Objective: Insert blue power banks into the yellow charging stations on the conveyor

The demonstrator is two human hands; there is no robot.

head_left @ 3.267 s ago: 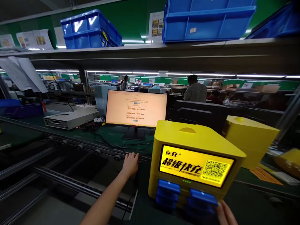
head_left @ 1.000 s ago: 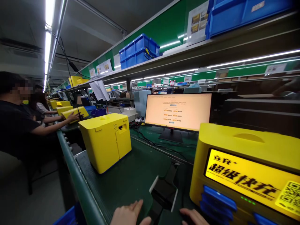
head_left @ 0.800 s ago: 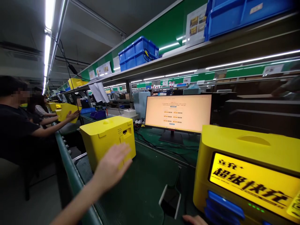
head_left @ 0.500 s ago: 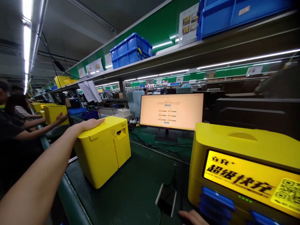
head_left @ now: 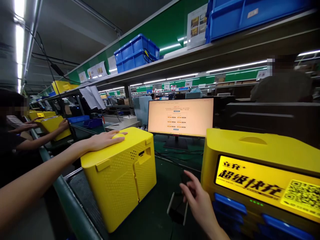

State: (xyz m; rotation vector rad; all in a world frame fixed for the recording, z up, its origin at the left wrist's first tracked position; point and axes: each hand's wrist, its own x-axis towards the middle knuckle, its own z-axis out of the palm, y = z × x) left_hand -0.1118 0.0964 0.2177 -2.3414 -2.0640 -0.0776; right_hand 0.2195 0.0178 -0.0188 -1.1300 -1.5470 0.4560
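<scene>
While the open left grip [head_left: 105,140] lies palm-down on the perforated yellow plastic cabinet [head_left: 117,180], steadying it on the green-matted tabletop [head_left: 156,220], the empty right grip [head_left: 197,196], fingers spread apart, hovers beside a second, lit-screen yellow cabinet [head_left: 240,143].

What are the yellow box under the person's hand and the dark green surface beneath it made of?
The yellow casing looks like moulded plastic, with a satin finish; its rounded corners and rows of fine perforations suggest this, though painted metal can't be ruled out. The dark green belt looks like matte rubber or PVC, judging by its dull, flat surface.
</scene>
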